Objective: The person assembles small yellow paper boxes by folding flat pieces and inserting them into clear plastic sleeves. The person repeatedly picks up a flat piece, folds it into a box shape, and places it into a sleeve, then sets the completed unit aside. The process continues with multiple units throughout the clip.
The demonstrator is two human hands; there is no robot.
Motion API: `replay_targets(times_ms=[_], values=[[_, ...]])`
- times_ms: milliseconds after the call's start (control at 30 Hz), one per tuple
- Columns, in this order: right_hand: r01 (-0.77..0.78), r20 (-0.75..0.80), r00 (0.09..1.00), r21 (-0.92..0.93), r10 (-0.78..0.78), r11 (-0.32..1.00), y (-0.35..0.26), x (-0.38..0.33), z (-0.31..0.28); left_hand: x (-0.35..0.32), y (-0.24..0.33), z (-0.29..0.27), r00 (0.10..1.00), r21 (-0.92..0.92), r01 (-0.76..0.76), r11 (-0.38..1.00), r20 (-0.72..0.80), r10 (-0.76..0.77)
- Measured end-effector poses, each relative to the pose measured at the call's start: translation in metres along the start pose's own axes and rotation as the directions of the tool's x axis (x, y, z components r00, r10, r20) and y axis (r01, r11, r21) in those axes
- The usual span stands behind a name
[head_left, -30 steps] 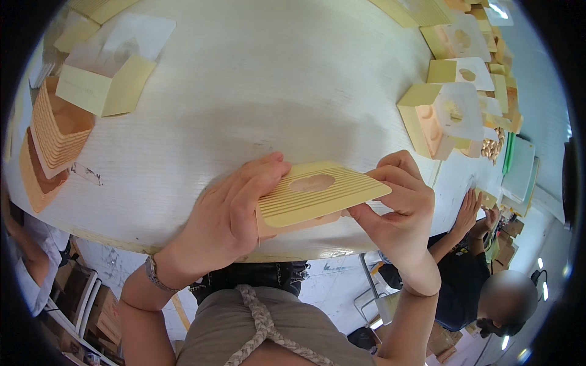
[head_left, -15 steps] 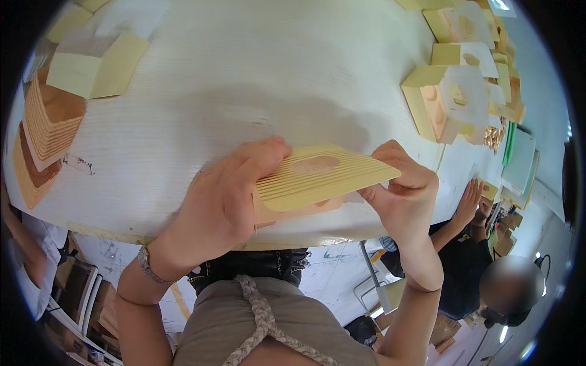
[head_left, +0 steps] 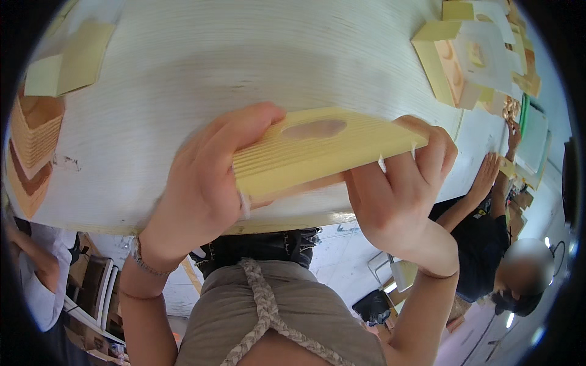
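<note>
Between my hands, above the table near its front edge, is a pale yellow box [head_left: 323, 158] with a ribbed top and an oval window or patch [head_left: 314, 129]. A peach-coloured part [head_left: 299, 186] shows beneath its near edge. My left hand [head_left: 210, 171] is wrapped round the left end, thumb side on top. At the right end my right hand [head_left: 400, 189] grips the corner with bent fingers, some tucked under the near edge. The underside and several fingertips are hidden.
On the white table [head_left: 262, 73], nested peach trays [head_left: 39, 131] and a folded yellow card piece [head_left: 85, 58] stand left. Yellow boxes with peach inserts [head_left: 448, 64] line the right. A co-worker [head_left: 470, 250] handles a yellow piece at right; another person [head_left: 43, 268] is at left.
The box has come up and closer, its face tilting more toward me. My right hand has shifted from pinching the corner to bending its fingers under the edge. The whole view has shifted slightly.
</note>
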State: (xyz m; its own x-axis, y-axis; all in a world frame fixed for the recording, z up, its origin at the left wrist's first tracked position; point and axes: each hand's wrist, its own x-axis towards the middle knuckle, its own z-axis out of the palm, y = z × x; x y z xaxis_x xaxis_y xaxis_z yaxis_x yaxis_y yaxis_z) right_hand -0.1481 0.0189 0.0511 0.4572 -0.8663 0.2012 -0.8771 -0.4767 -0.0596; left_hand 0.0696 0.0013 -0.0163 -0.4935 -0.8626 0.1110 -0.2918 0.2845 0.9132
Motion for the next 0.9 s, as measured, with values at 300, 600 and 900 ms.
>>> replay_targets(times_ms=[300, 600, 900], values=[[0.132, -0.022, 0.991, 0.216, -0.130, 0.967, -0.033, -0.015, 0.024, 0.005, 0.001, 0.005, 0.987, 0.231, -0.114, 0.966, -0.087, 0.138], [0.097, -0.093, 0.992, 0.164, -0.082, 0.982, -0.038, -0.024, 0.043, -0.001, -0.002, 0.004, 0.995, 0.334, -0.049, 0.941, -0.070, 0.076], [0.111, -0.323, 0.941, 0.017, -0.100, 0.994, -0.030, -0.052, 0.046, 0.001, 0.005, 0.010, 0.982, 0.471, -0.149, 0.870, -0.036, 0.188]])
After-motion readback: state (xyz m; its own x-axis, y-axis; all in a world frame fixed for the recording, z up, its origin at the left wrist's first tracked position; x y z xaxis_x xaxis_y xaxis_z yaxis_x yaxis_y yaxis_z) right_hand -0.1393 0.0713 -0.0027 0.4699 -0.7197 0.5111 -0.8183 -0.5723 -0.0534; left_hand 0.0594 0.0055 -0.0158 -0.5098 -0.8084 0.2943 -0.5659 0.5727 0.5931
